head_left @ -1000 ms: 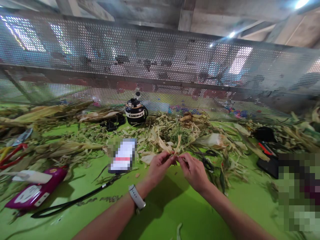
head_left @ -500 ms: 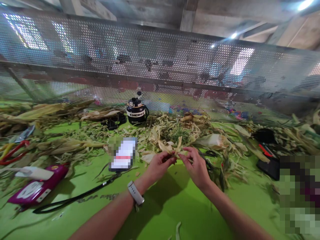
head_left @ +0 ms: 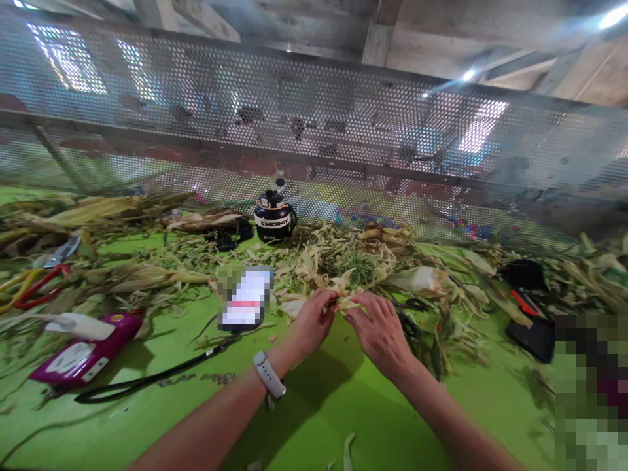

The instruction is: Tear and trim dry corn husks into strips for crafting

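Observation:
My left hand (head_left: pixel 313 322), with a pale watch on its wrist, and my right hand (head_left: pixel 379 332) meet over a bright green table (head_left: pixel 314 418). Both pinch a small pale piece of dried corn husk (head_left: pixel 342 292) between their fingertips, fingers closed on it. The piece sits at the near edge of a heap of husks and green fibres (head_left: pixel 360 261). Black scissors (head_left: pixel 408 315) lie just right of my right hand.
A black mug marked ENERGY (head_left: pixel 273 218) stands at the back by a perforated metal screen (head_left: pixel 314 131). A blurred phone (head_left: pixel 246 298) with a black strap, a magenta case (head_left: pixel 83 350), red-handled cutters (head_left: pixel 36 282) and corn husks lie left. A black item (head_left: pixel 532 330) lies right.
Both hands stay pinched on the husk piece and have shifted slightly away from me toward the heap. The view has tilted a little.

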The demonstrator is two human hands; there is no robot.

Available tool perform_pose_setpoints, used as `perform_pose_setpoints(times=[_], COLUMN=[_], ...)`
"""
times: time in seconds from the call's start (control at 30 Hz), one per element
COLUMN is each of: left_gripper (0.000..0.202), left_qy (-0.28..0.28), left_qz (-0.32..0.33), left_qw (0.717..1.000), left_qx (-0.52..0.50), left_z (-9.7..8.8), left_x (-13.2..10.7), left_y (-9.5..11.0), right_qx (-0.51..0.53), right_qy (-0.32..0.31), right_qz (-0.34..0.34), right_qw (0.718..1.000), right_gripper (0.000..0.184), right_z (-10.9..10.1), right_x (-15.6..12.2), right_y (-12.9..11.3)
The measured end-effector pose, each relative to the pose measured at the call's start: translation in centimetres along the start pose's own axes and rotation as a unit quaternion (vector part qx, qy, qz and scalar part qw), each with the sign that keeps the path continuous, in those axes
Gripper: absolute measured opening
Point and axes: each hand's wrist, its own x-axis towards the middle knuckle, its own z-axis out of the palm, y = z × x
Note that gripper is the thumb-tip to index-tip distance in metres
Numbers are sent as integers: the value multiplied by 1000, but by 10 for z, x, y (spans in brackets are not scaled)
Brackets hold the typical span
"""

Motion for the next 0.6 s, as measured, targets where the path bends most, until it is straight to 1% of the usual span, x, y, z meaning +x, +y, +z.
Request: perform_pose_setpoints(times=[0.07,0.2,0.3,0.37,0.47,0.53,0.6], left_gripper=[13,15,16,16,21,28,35], left_qy=[-37,-102,-117,-117,-103,-82,-61], left_qz=[27,51,40,8,-53,-94,-139], left_qw=[999,993,992,991,981,966,945], left_qx=[4,-19,-34,-65,-157,-228,-290], left_z=[0,-3,-6,-7,-4,1,5], left_x=[-1,-1,-2,-2,-3,-4,-5], left_y=[3,9,14,15,15,12,8], right_qx=[20,70,124,187,289,337,370], right_qy=[17,13,2,-22,-34,-23,-19], right_qz=[26,86,131,179,263,302,321], right_qw=[999,994,984,966,920,892,872], right_gripper=[12,17,19,17,15,15,16], right_z=[1,8,12,11,11,12,13], right_x=[1,-2,-4,-4,-3,-2,-1], right_y=[3,8,9,7,2,-2,-4])
